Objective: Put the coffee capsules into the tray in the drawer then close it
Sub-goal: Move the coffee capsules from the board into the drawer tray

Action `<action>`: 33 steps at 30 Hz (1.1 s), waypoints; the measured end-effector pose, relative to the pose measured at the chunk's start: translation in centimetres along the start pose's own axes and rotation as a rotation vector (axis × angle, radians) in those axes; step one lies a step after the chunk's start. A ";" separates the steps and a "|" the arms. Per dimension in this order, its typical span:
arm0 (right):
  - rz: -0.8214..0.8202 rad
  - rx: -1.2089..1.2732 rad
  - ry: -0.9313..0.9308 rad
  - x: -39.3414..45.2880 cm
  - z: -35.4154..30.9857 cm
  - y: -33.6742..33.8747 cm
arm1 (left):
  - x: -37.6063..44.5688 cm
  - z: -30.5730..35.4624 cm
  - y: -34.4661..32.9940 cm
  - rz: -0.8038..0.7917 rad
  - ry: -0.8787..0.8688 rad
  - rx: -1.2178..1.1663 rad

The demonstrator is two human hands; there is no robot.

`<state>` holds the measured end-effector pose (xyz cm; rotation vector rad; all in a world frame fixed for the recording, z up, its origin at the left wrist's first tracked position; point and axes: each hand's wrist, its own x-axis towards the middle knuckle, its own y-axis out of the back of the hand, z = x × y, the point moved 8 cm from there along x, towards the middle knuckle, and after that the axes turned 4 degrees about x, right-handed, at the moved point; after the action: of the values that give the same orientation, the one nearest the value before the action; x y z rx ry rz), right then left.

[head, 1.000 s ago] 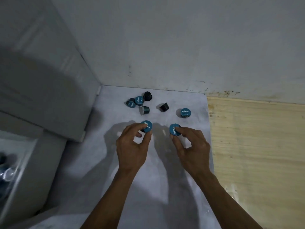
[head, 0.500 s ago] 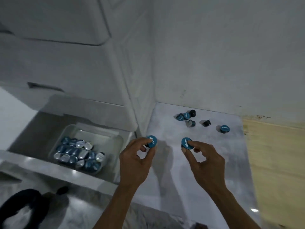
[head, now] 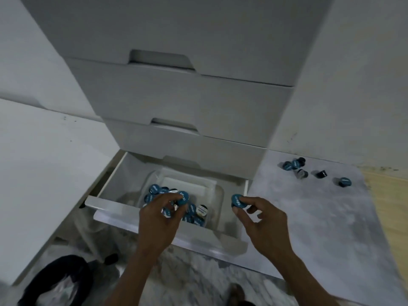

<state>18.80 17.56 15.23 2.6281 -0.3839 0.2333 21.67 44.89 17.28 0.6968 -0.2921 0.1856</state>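
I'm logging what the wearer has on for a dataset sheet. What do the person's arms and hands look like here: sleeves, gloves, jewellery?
Both arms are bare as far up the forearm as the frame shows; no sleeve appears. The left hand and right hand wear no gloves, and I see no watch, bracelet or ring, though the picture is dim and slightly blurred.

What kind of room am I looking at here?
Probably a home kitchen or pantry corner: a white drawer unit with its bottom drawer open, a tray of coffee capsules inside, more capsules on a marble-look floor.
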 end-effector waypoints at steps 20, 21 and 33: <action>-0.325 -0.399 -0.165 6.3 6.3 -15.6 | 9.0 -9.2 -12.4 -0.529 0.053 0.182; -0.329 -0.427 -0.173 6.3 6.5 -15.8 | 9.0 -9.5 -12.9 -0.551 0.065 0.188; -0.447 -0.679 -0.123 7.1 6.8 -18.0 | 9.4 -11.3 -16.0 -0.688 0.082 0.265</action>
<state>31.73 28.01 3.25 1.9856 0.0895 -0.1825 37.05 40.89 2.48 1.0109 0.0631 -0.4092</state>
